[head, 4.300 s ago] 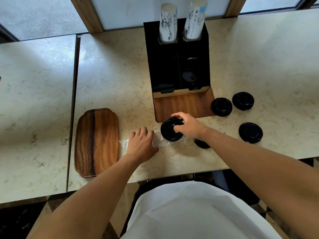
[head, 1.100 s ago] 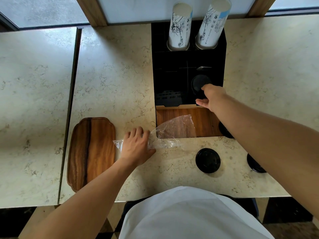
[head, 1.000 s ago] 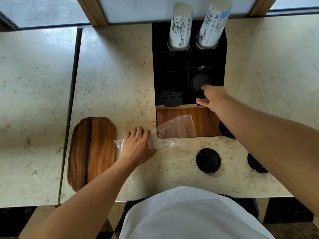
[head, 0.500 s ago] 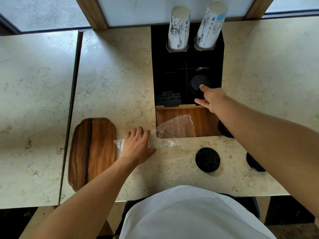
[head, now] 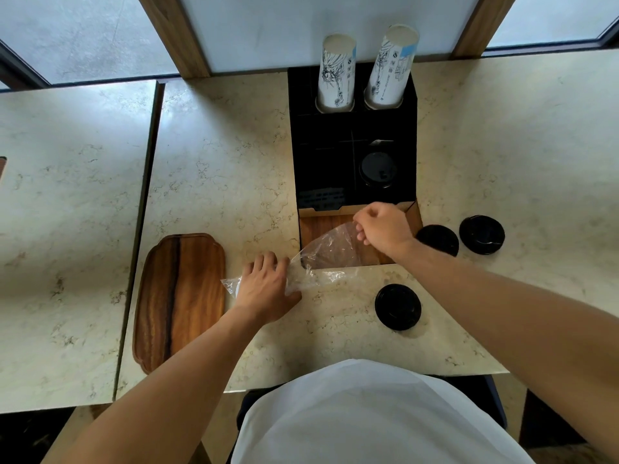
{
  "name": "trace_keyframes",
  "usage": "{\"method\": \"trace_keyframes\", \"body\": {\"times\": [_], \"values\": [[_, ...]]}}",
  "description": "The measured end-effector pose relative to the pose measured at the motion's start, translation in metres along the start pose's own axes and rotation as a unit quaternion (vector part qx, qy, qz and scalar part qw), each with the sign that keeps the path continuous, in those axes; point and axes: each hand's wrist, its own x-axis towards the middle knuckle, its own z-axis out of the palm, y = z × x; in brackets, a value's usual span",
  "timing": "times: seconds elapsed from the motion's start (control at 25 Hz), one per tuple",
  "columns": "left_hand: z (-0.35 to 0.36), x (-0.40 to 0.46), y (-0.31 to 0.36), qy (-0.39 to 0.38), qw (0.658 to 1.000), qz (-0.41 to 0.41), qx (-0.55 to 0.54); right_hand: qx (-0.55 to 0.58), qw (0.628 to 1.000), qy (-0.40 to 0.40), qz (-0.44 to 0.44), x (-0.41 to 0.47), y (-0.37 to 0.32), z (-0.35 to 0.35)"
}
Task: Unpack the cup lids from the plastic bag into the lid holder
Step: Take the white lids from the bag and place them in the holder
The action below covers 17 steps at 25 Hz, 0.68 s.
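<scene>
A clear plastic bag lies across the counter and the holder's wooden base. My left hand presses down on its left end, with the thumb beside it. My right hand is curled at the bag's open mouth, its fingertips pinching the plastic edge. The black lid holder stands behind, with one black lid in its right slot. Three loose black lids lie on the counter: one in front and two to the right.
Two stacks of white paper cups stand in the back of the holder. A wooden tray lies left of my left hand. The counter's front edge runs just below my forearms, and a seam splits it at the left.
My right hand left a lid in the holder's right slot, drew back towards me and closed on the bag's mouth. My left hand stayed on the bag.
</scene>
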Motion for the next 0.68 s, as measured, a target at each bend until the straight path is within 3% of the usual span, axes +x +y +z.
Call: {"method": "trace_keyframes", "body": {"times": [0.12, 0.24, 0.36, 0.44, 0.68], "values": [[-0.002, -0.007, -0.001, 0.018, 0.999, -0.008, -0.029, -0.033, 0.999, -0.023, -0.028, -0.016, 0.018, 0.017], [-0.003, -0.013, -0.004, 0.04, 0.998, -0.009, -0.042, 0.031, 0.998, -0.032, 0.047, -0.016, 0.026, 0.027], [-0.001, -0.024, -0.009, 0.037, 0.999, -0.016, -0.031, 0.151, 0.962, -0.174, 0.145, -0.015, 0.026, 0.03], [0.003, -0.034, -0.013, 0.025, 0.999, -0.03, -0.021, 0.187, 0.929, -0.277, 0.158, -0.013, 0.025, 0.031], [0.014, -0.056, -0.019, 0.018, 0.997, -0.078, -0.018, 0.22, 0.842, -0.461, 0.173, 0.002, 0.016, 0.045]]}}
